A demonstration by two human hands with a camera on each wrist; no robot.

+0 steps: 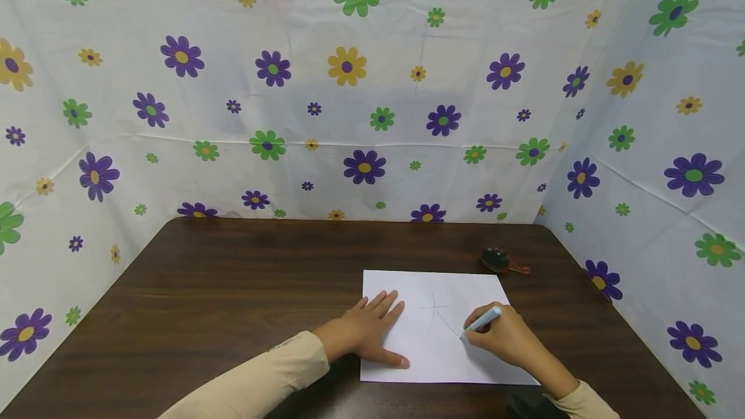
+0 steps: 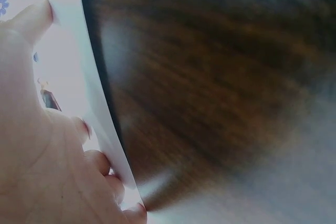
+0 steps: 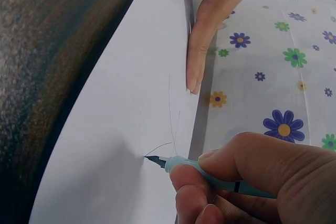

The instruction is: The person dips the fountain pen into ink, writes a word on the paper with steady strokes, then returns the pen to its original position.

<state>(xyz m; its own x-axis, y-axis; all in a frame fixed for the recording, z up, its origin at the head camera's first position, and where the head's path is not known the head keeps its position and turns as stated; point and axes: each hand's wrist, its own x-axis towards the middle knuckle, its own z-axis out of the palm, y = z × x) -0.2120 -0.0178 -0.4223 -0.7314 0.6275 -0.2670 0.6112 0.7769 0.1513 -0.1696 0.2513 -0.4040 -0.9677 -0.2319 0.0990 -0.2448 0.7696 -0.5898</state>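
A white sheet of paper (image 1: pixel 407 341) lies on the dark wooden table. My left hand (image 1: pixel 372 332) rests on the paper's left part with its fingers spread and the thumb toward the near edge. In my right hand (image 1: pixel 506 335) I grip a light blue pen (image 1: pixel 485 319) between thumb and fingers. Its dark tip (image 3: pixel 152 158) touches the paper at the end of a thin slanting line. Thin drawn strokes (image 1: pixel 433 307) cross left of the pen: one upright and curved, one short and level, one slanting down to the right.
A hairbrush (image 1: pixel 496 260) with an orange-brown handle lies beyond the paper's far right corner. The wooden table (image 1: pixel 233 290) reaches back to a white curtain (image 1: pixel 314 24) with purple, green and yellow flowers, which also hangs at the sides. A dark object (image 1: pixel 529 404) shows at the near edge.
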